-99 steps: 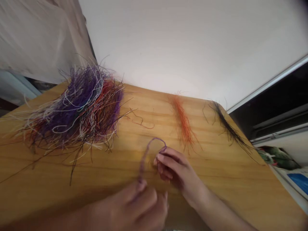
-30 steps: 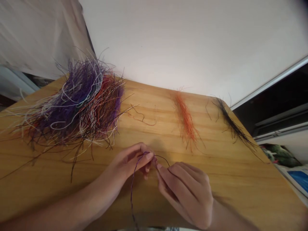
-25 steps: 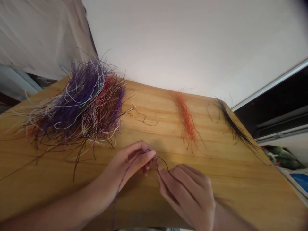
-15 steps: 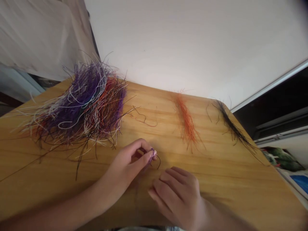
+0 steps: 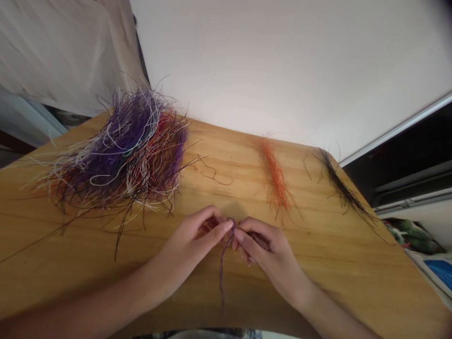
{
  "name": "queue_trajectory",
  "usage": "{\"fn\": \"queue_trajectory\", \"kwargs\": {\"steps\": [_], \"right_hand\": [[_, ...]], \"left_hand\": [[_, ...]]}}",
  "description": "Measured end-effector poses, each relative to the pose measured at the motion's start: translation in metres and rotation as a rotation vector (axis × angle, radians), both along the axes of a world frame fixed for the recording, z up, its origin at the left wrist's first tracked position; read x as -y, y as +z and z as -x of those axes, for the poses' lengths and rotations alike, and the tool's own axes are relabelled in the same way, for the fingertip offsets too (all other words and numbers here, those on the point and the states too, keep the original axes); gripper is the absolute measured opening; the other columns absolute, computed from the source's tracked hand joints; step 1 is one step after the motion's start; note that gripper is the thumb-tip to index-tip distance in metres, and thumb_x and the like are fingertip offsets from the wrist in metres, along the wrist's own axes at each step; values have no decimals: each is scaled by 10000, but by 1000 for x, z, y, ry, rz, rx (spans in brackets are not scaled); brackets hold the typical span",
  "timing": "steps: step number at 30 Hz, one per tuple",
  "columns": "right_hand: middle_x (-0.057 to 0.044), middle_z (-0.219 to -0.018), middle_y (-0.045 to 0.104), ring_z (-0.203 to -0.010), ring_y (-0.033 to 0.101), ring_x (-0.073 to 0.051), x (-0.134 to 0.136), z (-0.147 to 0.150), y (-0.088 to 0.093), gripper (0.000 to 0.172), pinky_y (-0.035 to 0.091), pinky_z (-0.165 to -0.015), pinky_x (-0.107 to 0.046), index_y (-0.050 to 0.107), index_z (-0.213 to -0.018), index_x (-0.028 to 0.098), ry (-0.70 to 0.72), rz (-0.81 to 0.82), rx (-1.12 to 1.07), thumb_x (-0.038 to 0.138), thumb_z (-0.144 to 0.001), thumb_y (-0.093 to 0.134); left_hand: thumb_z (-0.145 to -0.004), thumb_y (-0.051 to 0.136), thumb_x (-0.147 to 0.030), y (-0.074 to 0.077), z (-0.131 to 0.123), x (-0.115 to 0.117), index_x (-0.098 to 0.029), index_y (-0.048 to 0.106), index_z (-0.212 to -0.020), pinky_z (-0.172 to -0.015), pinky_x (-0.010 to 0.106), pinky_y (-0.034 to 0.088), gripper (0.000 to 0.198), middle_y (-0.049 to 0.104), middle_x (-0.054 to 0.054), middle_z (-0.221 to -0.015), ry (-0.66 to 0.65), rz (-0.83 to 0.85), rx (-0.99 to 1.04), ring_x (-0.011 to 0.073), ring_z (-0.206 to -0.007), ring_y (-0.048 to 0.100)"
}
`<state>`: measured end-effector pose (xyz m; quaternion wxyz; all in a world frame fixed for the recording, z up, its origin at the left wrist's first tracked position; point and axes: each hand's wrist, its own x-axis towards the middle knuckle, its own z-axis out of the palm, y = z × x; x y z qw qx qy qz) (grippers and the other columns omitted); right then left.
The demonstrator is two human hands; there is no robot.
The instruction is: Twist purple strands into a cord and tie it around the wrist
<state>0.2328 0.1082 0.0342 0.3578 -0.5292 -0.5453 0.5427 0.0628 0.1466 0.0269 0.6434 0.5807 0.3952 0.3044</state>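
Over the front middle of the wooden table, my left hand (image 5: 202, 238) pinches a thin purple strand (image 5: 221, 273) between thumb and forefinger. My right hand (image 5: 264, 245) meets it there, its thumb and forefinger closed on the same strand at a small looped part. From the fingertips one end of the strand hangs down toward the table's near edge. Just how the loop runs is hidden by the fingers.
A big tangled heap of mixed strands (image 5: 137, 146), purple, white, orange and black, lies at the left of the table (image 5: 212, 193). An orange bundle (image 5: 274, 176) and a black bundle (image 5: 341, 183) lie to the right. A few loose strands (image 5: 215, 177) rest between. Behind rises a white wall (image 5: 275, 66).
My right hand has moved up and left to my left hand and now pinches the strand too. A purple end now hangs below the fingers. The bundles have stayed put.
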Motion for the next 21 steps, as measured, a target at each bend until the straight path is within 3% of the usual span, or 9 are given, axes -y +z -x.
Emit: {"fn": "queue_trajectory", "kwargs": {"steps": [4,9,13,21], "right_hand": [[38,-597,452,-538,399,-93,0,-1,0,254,323,-508,-233,562,-686,181,-59,-83,57,326,-893,540],[46,-569,441,-532,395,-92,-2,1,1,241,326,-511,-233,558,-663,185,-68,-140,94,276,-885,537],[40,-577,455,-530,401,-90,0,1,2,243,328,-507,-233,556,-658,181,-73,-142,122,275,-882,537],[40,-568,452,-487,407,-77,-2,-5,4,272,338,-467,-220,534,-649,174,-122,-84,46,334,-867,564]], "left_hand": [[-829,622,-370,-1,-1,1,-191,608,-803,-724,233,426,181,630,-25,-779,-32,88,83,138,-783,588],[-792,659,-344,-4,-2,1,-194,619,-828,-742,245,451,160,655,-15,-810,20,155,90,146,-804,607],[-772,656,-352,-5,-3,1,-192,610,-826,-680,252,438,176,637,-9,-778,39,149,62,153,-761,589],[-819,625,-376,2,3,-5,-176,630,-822,-701,227,430,200,630,-19,-756,10,82,11,145,-763,589]]}}
